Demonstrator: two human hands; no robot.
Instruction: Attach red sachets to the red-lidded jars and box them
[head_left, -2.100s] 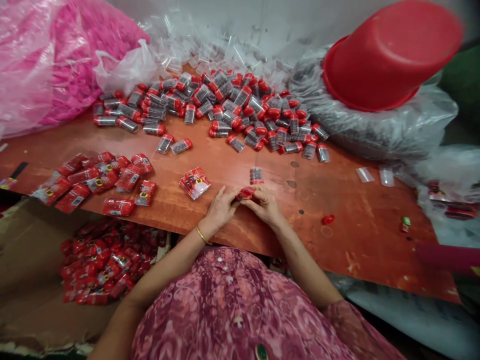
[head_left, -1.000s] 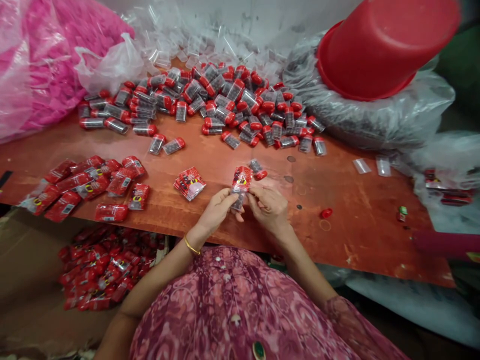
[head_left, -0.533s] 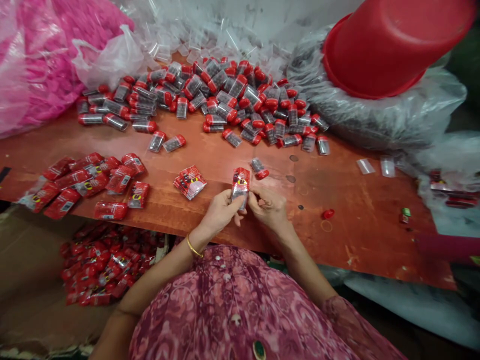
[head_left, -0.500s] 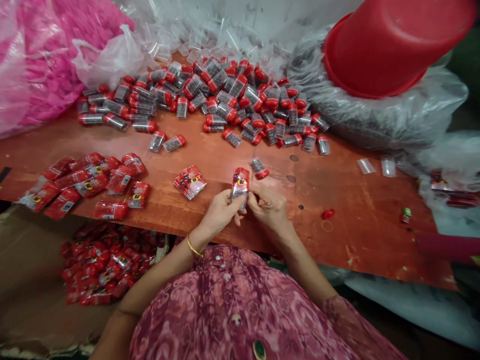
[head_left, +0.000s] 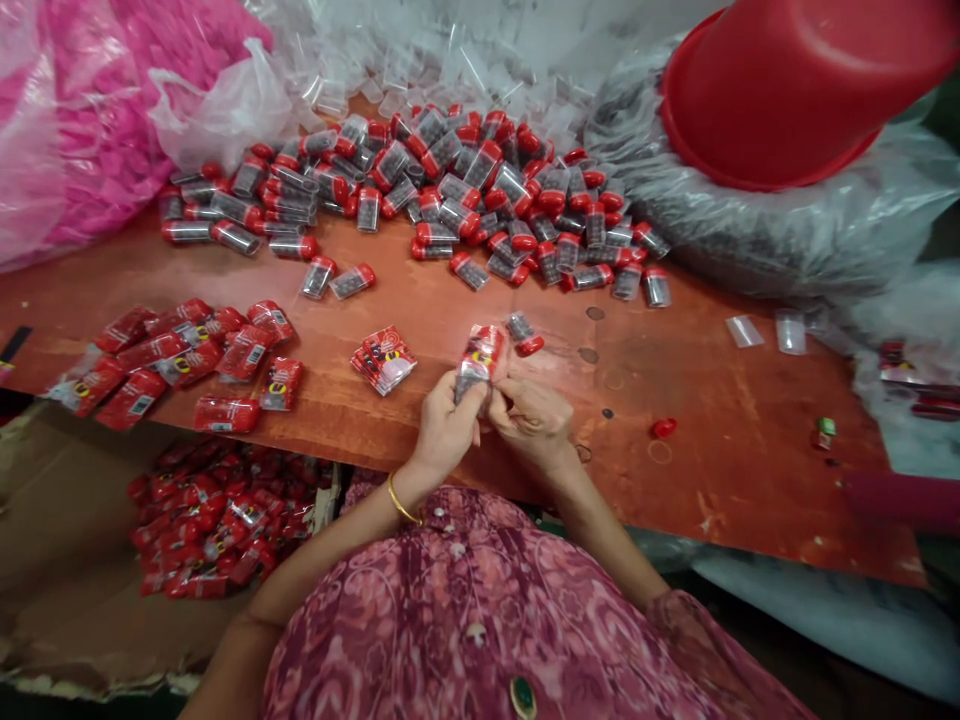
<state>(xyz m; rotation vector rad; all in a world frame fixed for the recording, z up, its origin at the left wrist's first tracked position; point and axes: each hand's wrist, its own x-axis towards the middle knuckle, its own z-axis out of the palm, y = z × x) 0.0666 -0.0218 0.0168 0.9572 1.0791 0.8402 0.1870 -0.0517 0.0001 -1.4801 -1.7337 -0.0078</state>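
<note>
My left hand (head_left: 444,422) is closed round a small clear container with a red printed sleeve (head_left: 481,350), tilted slightly to the right over the table's front edge. My right hand (head_left: 531,415) is pinched at the container's lower right side; whatever its fingertips grip is hidden. Just beyond lies a clear container with a red cap and dark contents (head_left: 524,333). To the left of my hands rests a small stack of red printed sleeves (head_left: 384,359). Farther left, several finished-looking red packs (head_left: 201,350) lie in a loose group.
A heap of red-capped containers (head_left: 450,200) spreads across the back of the table (head_left: 720,480). Pink pieces fill a plastic bag (head_left: 82,120) at left. A red bucket (head_left: 795,95) sits on a grey bag (head_left: 750,235). A carton (head_left: 67,560) below holds more red packs (head_left: 206,520).
The held container has tilted to the right at its top. My right hand has shifted slightly left and its fingers have moved in against the container's lower side. The view has moved slightly.
</note>
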